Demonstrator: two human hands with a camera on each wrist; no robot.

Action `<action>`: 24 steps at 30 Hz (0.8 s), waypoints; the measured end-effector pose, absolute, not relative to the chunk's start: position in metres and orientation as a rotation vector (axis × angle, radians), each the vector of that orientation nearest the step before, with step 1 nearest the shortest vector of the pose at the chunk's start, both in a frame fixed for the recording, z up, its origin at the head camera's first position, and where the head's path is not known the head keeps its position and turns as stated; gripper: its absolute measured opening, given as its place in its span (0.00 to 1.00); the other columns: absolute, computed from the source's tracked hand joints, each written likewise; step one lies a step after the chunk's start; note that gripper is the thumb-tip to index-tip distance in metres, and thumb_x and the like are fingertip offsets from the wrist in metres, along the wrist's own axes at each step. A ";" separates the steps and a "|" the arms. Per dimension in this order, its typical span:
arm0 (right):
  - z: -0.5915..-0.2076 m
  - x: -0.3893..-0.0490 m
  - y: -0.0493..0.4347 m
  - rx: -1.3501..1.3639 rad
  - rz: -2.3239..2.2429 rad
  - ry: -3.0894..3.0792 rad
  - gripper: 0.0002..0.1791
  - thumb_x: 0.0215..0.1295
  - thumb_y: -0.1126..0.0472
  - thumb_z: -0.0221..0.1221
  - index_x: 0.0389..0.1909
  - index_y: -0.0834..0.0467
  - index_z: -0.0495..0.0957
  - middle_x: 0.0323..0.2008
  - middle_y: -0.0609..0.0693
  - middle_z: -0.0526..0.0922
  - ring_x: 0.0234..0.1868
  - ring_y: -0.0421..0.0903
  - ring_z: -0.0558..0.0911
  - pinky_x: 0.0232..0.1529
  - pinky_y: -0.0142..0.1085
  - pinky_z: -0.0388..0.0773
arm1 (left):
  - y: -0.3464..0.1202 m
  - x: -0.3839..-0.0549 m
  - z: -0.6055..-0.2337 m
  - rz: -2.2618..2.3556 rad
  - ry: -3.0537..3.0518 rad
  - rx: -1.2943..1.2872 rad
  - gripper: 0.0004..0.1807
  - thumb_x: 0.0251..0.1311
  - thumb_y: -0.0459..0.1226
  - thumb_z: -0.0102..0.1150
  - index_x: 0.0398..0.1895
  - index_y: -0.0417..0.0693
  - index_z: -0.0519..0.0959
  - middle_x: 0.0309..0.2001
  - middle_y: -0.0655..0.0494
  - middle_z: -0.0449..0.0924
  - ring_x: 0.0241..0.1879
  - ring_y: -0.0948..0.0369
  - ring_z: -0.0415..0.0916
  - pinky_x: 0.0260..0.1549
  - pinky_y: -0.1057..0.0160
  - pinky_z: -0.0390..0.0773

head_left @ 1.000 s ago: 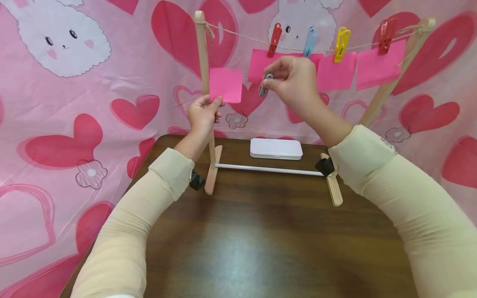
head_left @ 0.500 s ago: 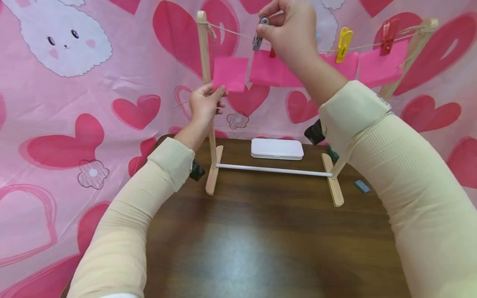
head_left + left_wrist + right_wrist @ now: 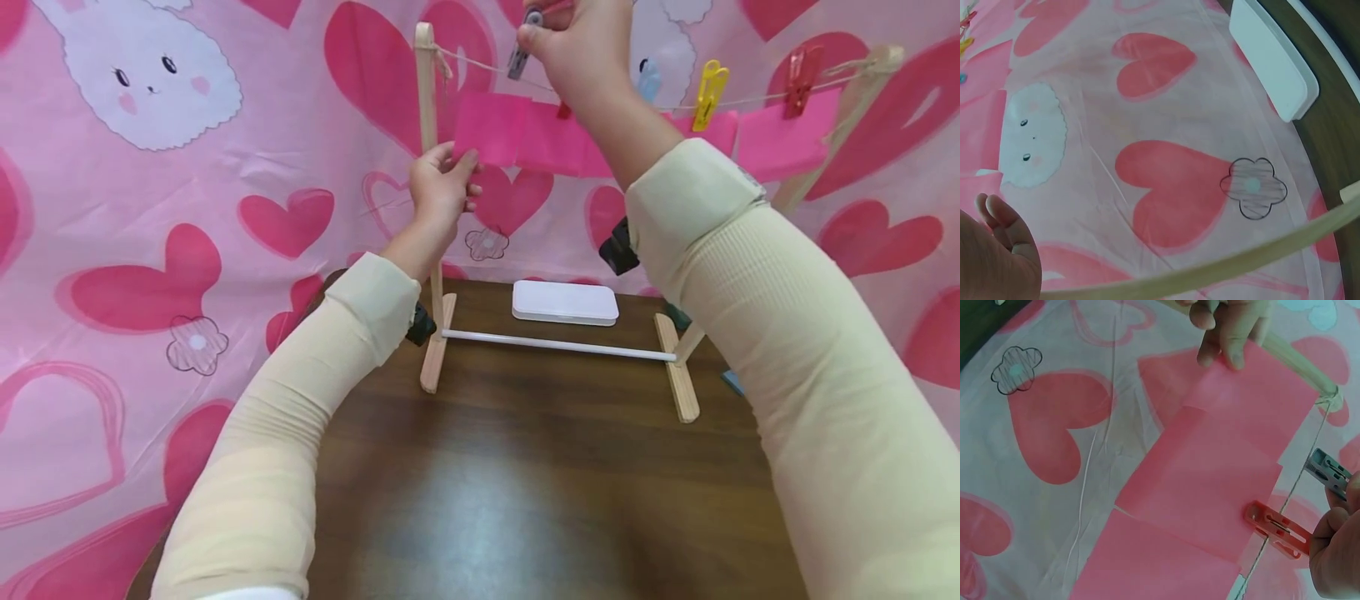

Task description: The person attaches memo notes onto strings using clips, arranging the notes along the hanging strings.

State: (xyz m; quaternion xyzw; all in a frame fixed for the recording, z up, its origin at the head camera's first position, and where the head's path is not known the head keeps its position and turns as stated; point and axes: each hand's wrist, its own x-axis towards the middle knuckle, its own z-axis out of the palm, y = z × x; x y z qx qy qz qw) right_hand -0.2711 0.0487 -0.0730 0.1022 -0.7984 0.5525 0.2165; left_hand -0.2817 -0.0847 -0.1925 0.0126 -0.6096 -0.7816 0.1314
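Note:
My left hand (image 3: 441, 187) pinches a pink paper square (image 3: 491, 125) by its lower edge, beside the left wooden post (image 3: 427, 92). The square stands up just under the string and overlaps the neighbouring pink sheet (image 3: 1204, 481) in the right wrist view. Between thumb and fingers my right hand (image 3: 588, 46) pinches a grey clothespin (image 3: 522, 50), its tips right at the string (image 3: 1297, 481). A red clothespin (image 3: 1277, 528) grips the neighbouring sheet on the string, close to my right hand. In the left wrist view, the fingertips of my left hand (image 3: 1007, 250) are partly cut off.
Farther right on the string are blue (image 3: 649, 81), yellow (image 3: 709, 96) and red (image 3: 802, 81) clothespins with pink sheets. A white case (image 3: 565, 302) lies behind the stand's white crossbar (image 3: 555, 343) on the brown table (image 3: 525, 483). Heart-patterned cloth (image 3: 150, 267) hangs behind.
My left hand has raised the pink square up and right to the string, beside the hung sheets. My right hand has lifted the grey clothespin up to the string.

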 end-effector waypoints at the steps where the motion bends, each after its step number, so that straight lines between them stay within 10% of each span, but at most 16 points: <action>1: -0.073 -0.272 0.048 0.285 1.527 -2.216 0.15 0.57 0.59 0.61 0.47 0.54 0.76 0.44 0.48 0.79 0.48 0.38 0.77 0.50 0.24 0.69 | -0.083 -0.283 -0.192 -2.260 -1.778 0.044 0.19 0.59 0.35 0.58 0.54 0.43 0.74 0.36 0.45 0.80 0.12 0.64 0.70 0.10 0.71 0.69; 24: -0.080 -0.276 0.041 0.376 1.330 -2.328 0.13 0.60 0.61 0.58 0.47 0.55 0.77 0.48 0.49 0.77 0.49 0.37 0.77 0.50 0.25 0.70 | -0.066 -0.293 -0.182 -2.098 -1.927 0.139 0.09 0.65 0.39 0.52 0.46 0.49 0.74 0.33 0.54 0.77 0.17 0.65 0.69 0.10 0.72 0.64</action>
